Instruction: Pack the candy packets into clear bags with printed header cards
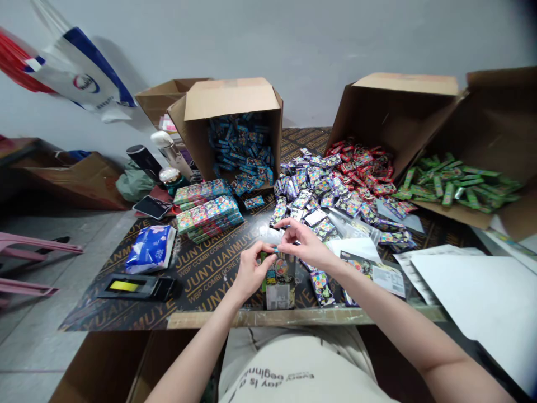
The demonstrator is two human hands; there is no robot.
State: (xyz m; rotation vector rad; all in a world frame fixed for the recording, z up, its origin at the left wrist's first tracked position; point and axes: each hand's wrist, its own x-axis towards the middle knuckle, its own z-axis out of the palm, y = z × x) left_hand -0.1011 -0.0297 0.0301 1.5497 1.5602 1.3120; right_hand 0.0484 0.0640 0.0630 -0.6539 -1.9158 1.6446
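Both hands are raised above a black printed board (205, 280), the left hand (251, 272) and right hand (301, 244) pinching a small pale piece (268, 242) between their fingertips, held clear of a printed card (278, 281) below. It is too small to identify. Heaps of foil packets (319, 187) spill from cardboard boxes (229, 101) just ahead.

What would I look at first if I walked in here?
You'd spot the bright packets first: blue ones in a cardboard box, with red and green ones to the right. A colourful pile spreads across the dark printed board. Near the front, the left hand and right hand meet above a printed packet.
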